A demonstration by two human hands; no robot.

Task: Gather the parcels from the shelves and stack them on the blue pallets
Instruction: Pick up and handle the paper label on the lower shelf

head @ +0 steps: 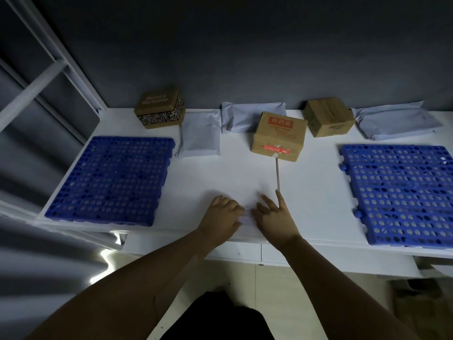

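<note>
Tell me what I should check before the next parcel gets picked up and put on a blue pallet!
1. Room on the left blue pallet: ok, no parcel lies on it.
2. Room on the right blue pallet: ok, no parcel there either.
3. A parcel close by: ok, the red-label box stands on the white table, nearest the hands.
4. The right hand is free: ok, its fingers are spread on the table.
5. The left hand is free: cannot tell, its fingers are curled and something pale may lie under them.
6. Nothing trailing: not ok, a thin strip runs from that box and might snag.
</note>
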